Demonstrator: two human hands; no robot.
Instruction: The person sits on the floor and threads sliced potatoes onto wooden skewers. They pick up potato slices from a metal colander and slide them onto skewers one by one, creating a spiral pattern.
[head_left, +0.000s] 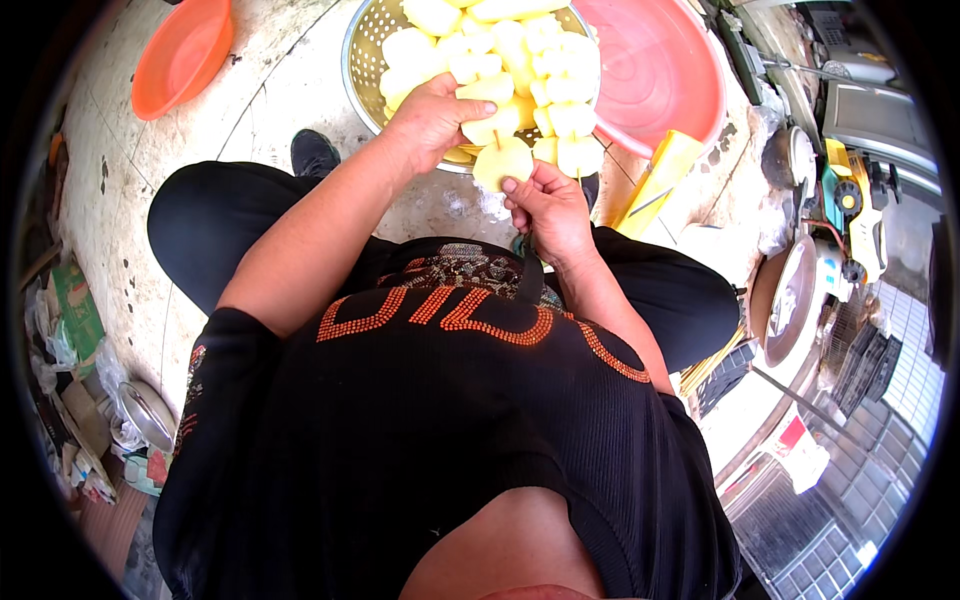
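Note:
My left hand grips a pale yellow peeled chunk of fruit or vegetable, its thumb on top, at the near edge of a perforated metal colander. Just below and to the right, my right hand pinches a round, flat yellow slice between thumb and fingers. A thin stick shows at the slice's upper edge, close to the held chunk; whether it joins the two is unclear. Many yellow chunks are heaped in the colander, washed out by bright light. Another piece with a thin stick lies at the right rim.
A pink basin stands right of the colander, an orange basin at the upper left. A yellow packet lies by my right knee. Pans, a toy vehicle and racks crowd the right; a metal lid and bags lie left.

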